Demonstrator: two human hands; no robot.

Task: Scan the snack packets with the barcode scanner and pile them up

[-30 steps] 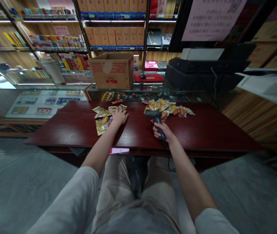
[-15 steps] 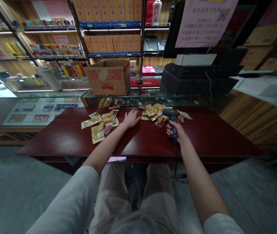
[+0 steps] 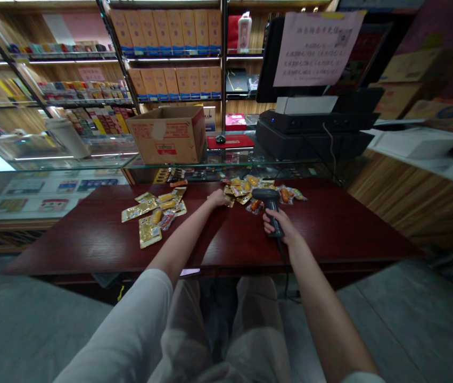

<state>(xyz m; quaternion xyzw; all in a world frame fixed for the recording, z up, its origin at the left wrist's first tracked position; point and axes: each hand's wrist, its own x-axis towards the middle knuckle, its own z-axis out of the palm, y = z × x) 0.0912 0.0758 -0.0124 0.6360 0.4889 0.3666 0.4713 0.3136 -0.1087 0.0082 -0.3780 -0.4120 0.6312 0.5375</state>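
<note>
My right hand (image 3: 280, 224) is wrapped round the grip of a black barcode scanner (image 3: 266, 197), its head level above the dark red desk. My left hand (image 3: 219, 198) is at the near left edge of a pile of snack packets (image 3: 246, 184), fingers closed on a gold snack packet (image 3: 229, 202); the fingertips are partly hidden. Beside the scanner lie a small packaged sausage (image 3: 255, 206) and another clear-wrapped brown snack (image 3: 285, 196). To the left, a second group of gold packets (image 3: 140, 210) and yellow snacks (image 3: 167, 204) is spread out flat.
A glass counter behind the desk (image 3: 218, 250) bears an open cardboard box (image 3: 166, 135), a mouse (image 3: 220, 139) on a red mat, and a black monitor (image 3: 268, 64) over a dark machine (image 3: 310, 138). The scanner's cable (image 3: 287, 271) hangs over the desk's front edge. A phone (image 3: 190, 272) lies below it.
My left hand has moved right, from bare desk to the pile, and closed on a gold packet. The scanner remains in my right hand. The view has tilted up and shifted slightly right.
</note>
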